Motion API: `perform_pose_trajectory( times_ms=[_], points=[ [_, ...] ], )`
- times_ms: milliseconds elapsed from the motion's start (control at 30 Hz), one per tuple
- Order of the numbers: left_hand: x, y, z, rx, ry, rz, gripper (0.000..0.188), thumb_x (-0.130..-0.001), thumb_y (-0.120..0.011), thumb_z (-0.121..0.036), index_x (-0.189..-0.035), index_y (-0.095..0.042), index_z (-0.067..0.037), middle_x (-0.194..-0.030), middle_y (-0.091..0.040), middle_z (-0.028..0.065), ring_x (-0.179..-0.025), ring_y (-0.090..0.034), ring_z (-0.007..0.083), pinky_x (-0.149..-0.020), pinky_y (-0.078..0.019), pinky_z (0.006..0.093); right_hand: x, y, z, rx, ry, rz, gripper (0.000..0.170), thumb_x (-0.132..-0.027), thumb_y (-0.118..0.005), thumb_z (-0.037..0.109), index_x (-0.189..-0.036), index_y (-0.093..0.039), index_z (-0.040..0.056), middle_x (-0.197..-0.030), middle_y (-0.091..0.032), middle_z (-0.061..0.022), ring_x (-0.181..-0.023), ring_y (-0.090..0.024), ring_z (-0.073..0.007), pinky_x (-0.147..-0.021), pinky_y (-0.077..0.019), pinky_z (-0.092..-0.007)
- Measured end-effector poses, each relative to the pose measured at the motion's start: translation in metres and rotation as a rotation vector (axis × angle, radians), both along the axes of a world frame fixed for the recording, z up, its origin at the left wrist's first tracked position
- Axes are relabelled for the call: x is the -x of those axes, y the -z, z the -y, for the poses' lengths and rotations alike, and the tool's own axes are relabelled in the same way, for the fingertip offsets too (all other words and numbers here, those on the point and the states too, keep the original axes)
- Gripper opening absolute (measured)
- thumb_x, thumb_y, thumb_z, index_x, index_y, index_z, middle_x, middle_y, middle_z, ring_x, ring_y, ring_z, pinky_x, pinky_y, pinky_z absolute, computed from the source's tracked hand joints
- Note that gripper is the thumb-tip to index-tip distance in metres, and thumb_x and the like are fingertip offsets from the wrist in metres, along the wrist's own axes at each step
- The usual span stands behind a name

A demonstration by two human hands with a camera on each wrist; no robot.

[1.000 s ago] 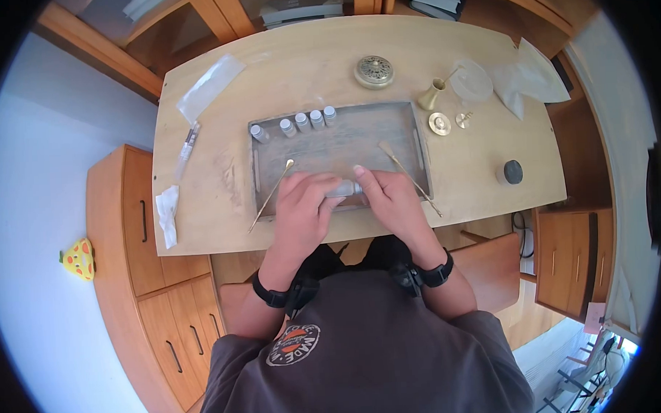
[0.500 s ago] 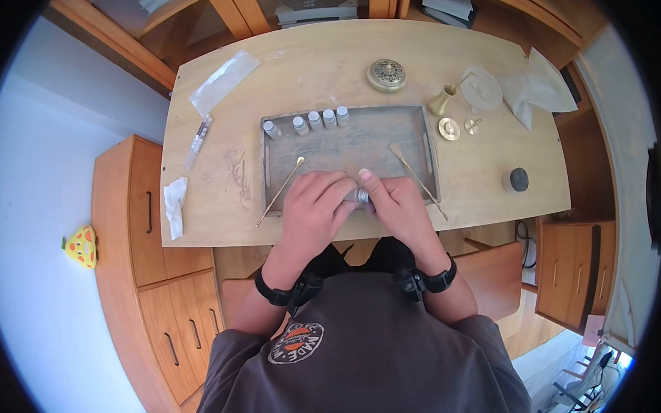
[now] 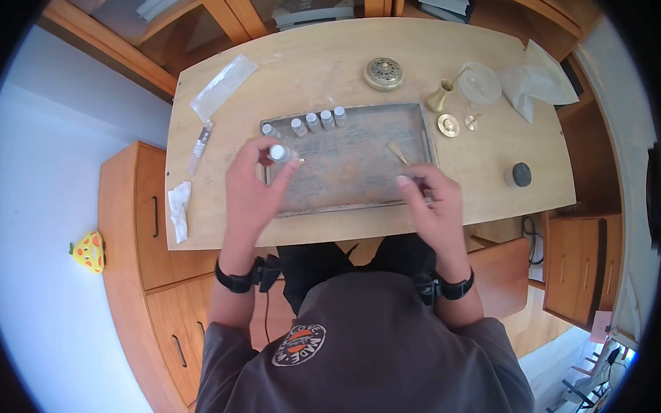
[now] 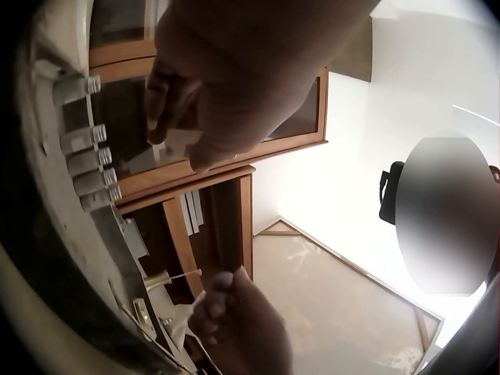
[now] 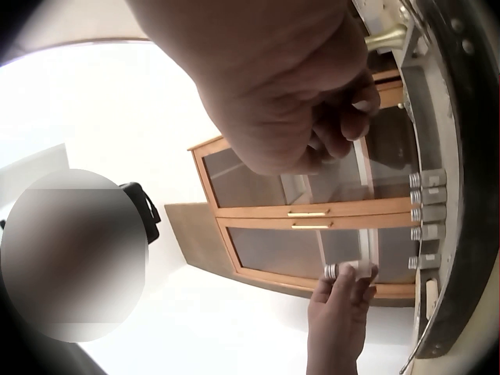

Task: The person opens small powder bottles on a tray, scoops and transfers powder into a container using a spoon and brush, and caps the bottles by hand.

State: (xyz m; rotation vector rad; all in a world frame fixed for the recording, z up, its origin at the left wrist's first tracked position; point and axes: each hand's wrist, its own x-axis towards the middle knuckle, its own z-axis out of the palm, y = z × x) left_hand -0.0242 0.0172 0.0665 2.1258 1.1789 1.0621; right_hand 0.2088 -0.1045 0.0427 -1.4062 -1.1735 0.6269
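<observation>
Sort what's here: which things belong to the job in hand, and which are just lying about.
Likely for the job:
capped bottle in the left hand
five bottles on the tray
brush near the right hand, perhaps

Seemingly just lying about:
white tissue
dark-lidded jar
brass pot
white bag

I'm having the left hand (image 3: 248,186) hold a light-capped bottle (image 3: 279,154), while beyond that grip five similar bottles (image 3: 313,122) are standing in the tray (image 3: 366,191).
</observation>
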Motion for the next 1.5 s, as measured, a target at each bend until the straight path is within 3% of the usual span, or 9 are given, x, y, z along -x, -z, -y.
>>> perform_pose_trajectory(
  times_ms=[167,267,333,567,967,1133,1333,1433,1500],
  points=[
    [0.009,-0.014,-0.038,-0.014,0.033,-0.103,0.027,-0.077,-0.076,-0.007,-0.099,-0.061,-0.004,-0.090,-0.068,0.0047,-0.084,-0.058,0.0157,-0.078,-0.0463,0.0294,-0.043,0.017,0.014,-0.112,0.221,-0.060,0.008,-0.091,-0.065,0.007,-0.092,-0.063,-0.0007,-0.074,-0.057,0.0027,-0.064,-0.049,-0.0042,-0.058,-0.0415,-0.0203],
    [0.010,-0.002,-0.062,-0.011,0.066,-0.221,0.026,-0.076,-0.076,-0.010,-0.098,-0.063,-0.004,-0.089,-0.068,0.0064,-0.086,-0.061,0.0189,-0.079,-0.0472,0.0324,-0.075,0.035,0.016,-0.145,0.418,-0.120,0.008,-0.094,-0.063,0.008,-0.093,-0.062,-0.0007,-0.073,-0.055,0.0031,-0.065,-0.048,-0.0037,-0.059,-0.0399,-0.0186],
    [0.008,0.008,-0.074,-0.163,0.091,-0.338,0.025,-0.071,-0.078,-0.012,-0.089,-0.063,-0.003,-0.083,-0.066,0.0106,-0.080,-0.063,0.0274,-0.076,-0.0500,0.0355,-0.094,0.051,0.018,-0.128,0.526,-0.090,0.010,-0.095,-0.061,0.009,-0.093,-0.061,-0.0007,-0.072,-0.054,0.0036,-0.064,-0.046,-0.0026,-0.057,-0.0377,-0.0176],
    [0.000,0.023,-0.090,-0.114,0.100,-0.502,0.026,-0.068,-0.080,-0.011,-0.088,-0.066,-0.004,-0.086,-0.065,0.0110,-0.084,-0.060,0.0293,-0.077,-0.0478,0.0383,-0.108,0.090,0.020,-0.048,0.645,-0.097,0.012,-0.095,-0.062,0.010,-0.091,-0.062,-0.0008,-0.073,-0.054,0.0045,-0.065,-0.045,-0.0012,-0.058,-0.0368,-0.0178],
    [-0.003,0.036,-0.097,-0.225,0.099,-0.533,0.029,-0.060,-0.083,-0.010,-0.085,-0.069,-0.007,-0.086,-0.061,0.0090,-0.085,-0.056,0.0292,-0.076,-0.0464,0.0394,-0.101,0.090,0.017,-0.063,0.606,-0.037,0.014,-0.095,-0.062,0.011,-0.091,-0.062,-0.0020,-0.073,-0.054,0.0043,-0.065,-0.044,-0.0015,-0.058,-0.0368,-0.0180],
    [-0.006,0.032,-0.094,-0.171,0.088,-0.531,0.032,-0.061,-0.083,-0.015,-0.091,-0.071,-0.012,-0.100,-0.060,0.0055,-0.101,-0.053,0.0293,-0.088,-0.0416,0.0416,-0.102,0.091,0.017,-0.063,0.600,-0.044,0.014,-0.095,-0.062,0.011,-0.091,-0.062,-0.0020,-0.072,-0.053,0.0047,-0.064,-0.044,-0.0012,-0.057,-0.0359,-0.0178],
    [-0.010,0.034,-0.095,-0.287,0.153,-0.524,0.033,-0.063,-0.082,-0.016,-0.094,-0.072,-0.010,-0.110,-0.063,0.0089,-0.108,-0.054,0.0319,-0.092,-0.0417,0.0434,-0.102,0.090,0.017,-0.051,0.598,-0.027,0.013,-0.095,-0.062,0.011,-0.090,-0.062,-0.0022,-0.071,-0.053,0.0050,-0.063,-0.043,-0.0011,-0.056,-0.0353,-0.0179],
    [-0.008,0.038,-0.098,-0.194,0.145,-0.500,0.027,-0.065,-0.081,-0.018,-0.090,-0.073,-0.014,-0.116,-0.060,0.0061,-0.115,-0.049,0.0302,-0.096,-0.0363,0.0438,-0.102,0.093,0.017,-0.057,0.597,-0.021,0.012,-0.095,-0.061,0.011,-0.091,-0.062,-0.0013,-0.071,-0.052,0.0056,-0.063,-0.042,-0.0009,-0.055,-0.0340,-0.0180],
    [-0.008,0.027,-0.089,-0.211,0.133,-0.473,0.025,-0.066,-0.080,-0.016,-0.089,-0.071,-0.011,-0.114,-0.062,0.0081,-0.113,-0.051,0.0313,-0.096,-0.0390,0.0432,-0.103,0.093,0.018,-0.060,0.595,-0.020,0.012,-0.095,-0.061,0.011,-0.092,-0.062,-0.0004,-0.071,-0.051,0.0062,-0.063,-0.041,-0.0006,-0.055,-0.0327,-0.0180]
  ],
)
